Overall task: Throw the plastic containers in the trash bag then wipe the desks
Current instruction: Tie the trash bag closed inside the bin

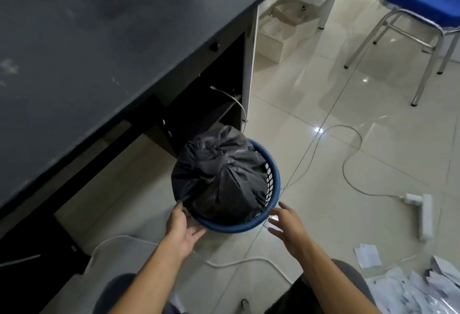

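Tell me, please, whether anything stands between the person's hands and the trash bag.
Nothing visible does. The left hand is at the rim of the blue basket beside the black trash bag; the right hand hovers open just off that rim.

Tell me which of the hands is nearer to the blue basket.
Left. The left hand lies against the near-left rim of the blue basket, seemingly touching it; the right hand hovers open just off the near-right rim.
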